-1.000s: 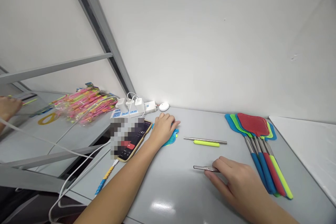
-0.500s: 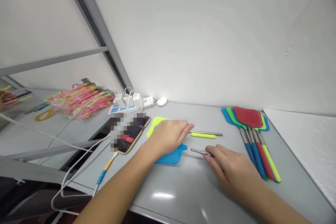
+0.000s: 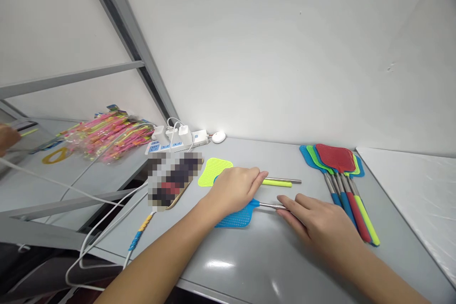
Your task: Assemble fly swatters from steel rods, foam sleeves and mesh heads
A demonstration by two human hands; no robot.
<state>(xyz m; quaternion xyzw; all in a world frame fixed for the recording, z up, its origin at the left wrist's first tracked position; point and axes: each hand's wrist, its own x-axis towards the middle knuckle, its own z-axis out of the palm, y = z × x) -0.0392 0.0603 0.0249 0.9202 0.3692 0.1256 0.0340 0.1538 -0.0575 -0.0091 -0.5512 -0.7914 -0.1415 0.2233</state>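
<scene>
My left hand (image 3: 237, 189) is closed on a blue fly swatter head (image 3: 234, 220), covering its upper part. My right hand (image 3: 317, 218) pinches a thin metal rod (image 3: 268, 205). The rod's tip meets the neck of the blue head; how deep it sits in there cannot be seen. Behind my left hand lies a yellow-green swatter head (image 3: 213, 171). Just beyond my fingers are another metal rod (image 3: 294, 181) and a yellow-green handle grip (image 3: 280, 183). To the right lies a pile of whole fly swatters (image 3: 337, 159) with red, blue and yellow-green heads and grips.
A phone (image 3: 181, 175) on a cable lies left of my left hand. Behind it are a power strip (image 3: 199, 137) with chargers and a white case (image 3: 218, 137). Beyond the metal frame (image 3: 121, 19), bagged pink and yellow items (image 3: 110, 133) lie near another person's hand (image 3: 7, 137).
My left hand has shifted right with the blue head, closing the gap to the metal rod. The rod's tip now meets the neck. The other person's hand has moved a little.
</scene>
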